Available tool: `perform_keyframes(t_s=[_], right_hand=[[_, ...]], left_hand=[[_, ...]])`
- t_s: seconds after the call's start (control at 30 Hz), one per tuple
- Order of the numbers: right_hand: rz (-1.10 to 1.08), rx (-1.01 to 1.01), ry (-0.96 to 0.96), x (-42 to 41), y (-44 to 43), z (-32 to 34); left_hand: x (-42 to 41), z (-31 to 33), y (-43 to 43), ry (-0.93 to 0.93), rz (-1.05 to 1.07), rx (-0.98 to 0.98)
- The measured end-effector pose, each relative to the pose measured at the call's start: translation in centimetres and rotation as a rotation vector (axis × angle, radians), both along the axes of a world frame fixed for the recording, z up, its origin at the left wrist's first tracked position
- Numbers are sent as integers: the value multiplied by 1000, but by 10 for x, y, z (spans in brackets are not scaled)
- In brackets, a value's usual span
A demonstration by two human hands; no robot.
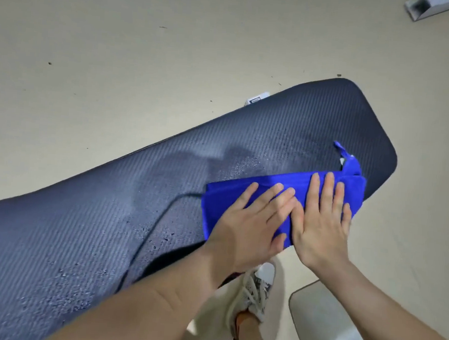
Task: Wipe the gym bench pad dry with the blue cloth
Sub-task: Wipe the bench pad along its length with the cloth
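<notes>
Two grips flat, fingers straight, holding nothing: left grip and right grip press side by side on the folded blue cloth. Cloth lies on the bench pad, near its rounded end. Droplets speckle the pad.

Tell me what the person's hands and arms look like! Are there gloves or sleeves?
No gloves: the left hand and right hand are bare. Both forearms are bare too, with no sleeves as far as the picture shows. I see no rings, watch or bracelet, and the fingernails look unpainted.
</notes>
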State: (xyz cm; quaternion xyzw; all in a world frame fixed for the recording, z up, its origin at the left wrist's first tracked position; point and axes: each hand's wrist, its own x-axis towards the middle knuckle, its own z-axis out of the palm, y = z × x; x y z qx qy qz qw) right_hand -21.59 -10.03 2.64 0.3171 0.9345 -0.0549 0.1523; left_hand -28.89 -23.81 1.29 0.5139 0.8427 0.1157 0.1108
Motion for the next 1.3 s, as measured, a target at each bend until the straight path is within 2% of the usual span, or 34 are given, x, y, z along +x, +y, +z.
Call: perform_keyframes(t_s=[0.13,0.33,0.5,0.57,0.7,0.93,1.3], right_hand=[[-9,9,56,-36,-34,0],[99,35,160,-134,-86,-12],[162,17,190,-180,-117,-14],[188,13,187,-184,-127,-14],[219,-19,164,-179,-147,-13],[354,-37,181,-142,-160,-11],[434,-29,164,-17,-168,-10]], left_hand=[[-40,1,-31,7,-16,-24],[-118,-2,-91,102,142,-25],[-152,-3,-122,-13,300,-79],[-153,-4,-133,-5,347,-95],[-144,-6,-157,78,364,-58],[-101,3,-177,70,347,-99],[30,14,-183,20,340,-238]])
